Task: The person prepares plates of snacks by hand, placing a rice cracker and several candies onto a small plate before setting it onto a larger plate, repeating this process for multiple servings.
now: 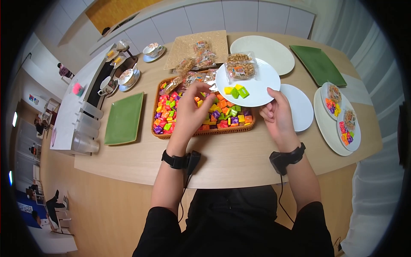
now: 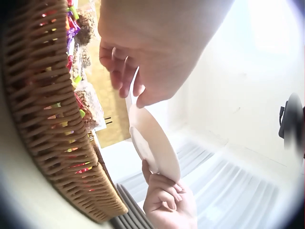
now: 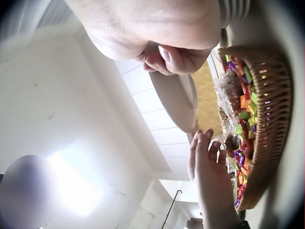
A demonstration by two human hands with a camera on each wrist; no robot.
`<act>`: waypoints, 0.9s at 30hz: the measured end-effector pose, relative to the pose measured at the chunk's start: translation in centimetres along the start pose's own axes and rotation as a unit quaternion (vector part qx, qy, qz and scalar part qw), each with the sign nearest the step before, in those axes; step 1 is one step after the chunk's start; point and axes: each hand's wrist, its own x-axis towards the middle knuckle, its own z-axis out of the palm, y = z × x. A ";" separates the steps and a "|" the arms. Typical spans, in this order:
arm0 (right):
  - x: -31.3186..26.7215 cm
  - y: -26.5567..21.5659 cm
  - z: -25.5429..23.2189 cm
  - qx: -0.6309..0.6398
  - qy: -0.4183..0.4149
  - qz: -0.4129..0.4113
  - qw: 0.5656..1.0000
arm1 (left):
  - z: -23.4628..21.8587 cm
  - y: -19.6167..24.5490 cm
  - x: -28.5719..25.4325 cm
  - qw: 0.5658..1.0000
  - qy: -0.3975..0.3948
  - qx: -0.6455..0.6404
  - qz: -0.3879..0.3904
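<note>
My right hand (image 1: pixel 278 115) pinches the near right rim of a round white plate (image 1: pixel 261 88), held tilted above the table. On the plate lie a bagged nut cookie (image 1: pixel 241 70) and several yellow and green wrapped candies (image 1: pixel 236 91). My left hand (image 1: pixel 191 109), its fingers apart and bent loosely, hovers over the wicker basket (image 1: pixel 222 132) of colourful candies, left of the plate; nothing shows between its fingers. In the left wrist view the left hand (image 2: pixel 147 62) is near the plate's edge (image 2: pixel 155 143). Part of the basket is hidden behind the left hand.
Bagged cookies (image 1: pixel 186 66) lie at the basket's back, by a cork-coloured board (image 1: pixel 180 49). Green trays stand left (image 1: pixel 124 118) and back right (image 1: pixel 319 64). Two filled plates rest on an oval platter (image 1: pixel 327 128) at right. Another white plate (image 1: pixel 299 107) sits behind the right hand. Cups stand back left.
</note>
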 end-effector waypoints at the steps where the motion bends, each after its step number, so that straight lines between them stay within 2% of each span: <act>1: 0.0 -0.1 -0.1 0.004 0.000 -0.009 1.000 | 0.0 -0.1 -0.1 0.998 -0.043 0.050 0.025; 2: 0.1 -0.1 -0.1 0.005 0.000 -0.010 1.000 | 0.2 0.1 -0.3 0.997 -0.044 0.050 0.025; 4: 0.1 -0.2 -0.1 0.010 -0.004 -0.010 1.000 | 0.7 0.6 -0.8 0.989 -0.078 0.104 0.075; 8: -0.1 -0.2 0.1 0.007 0.003 -0.002 1.000 | 1.2 -0.2 -1.0 0.972 -0.146 0.156 0.098; 14: -0.2 0.0 0.1 0.001 0.001 0.006 1.000 | 1.2 0.2 -1.3 0.955 -0.215 0.188 0.076; 21: 0.1 0.3 -0.1 0.007 -0.002 0.004 1.000 | 1.2 -0.1 -1.1 0.957 -0.211 0.172 0.102; 27: 0.0 0.3 -0.1 0.008 -0.007 0.006 1.000 | 2.0 -0.7 -1.1 0.975 -0.165 0.103 0.103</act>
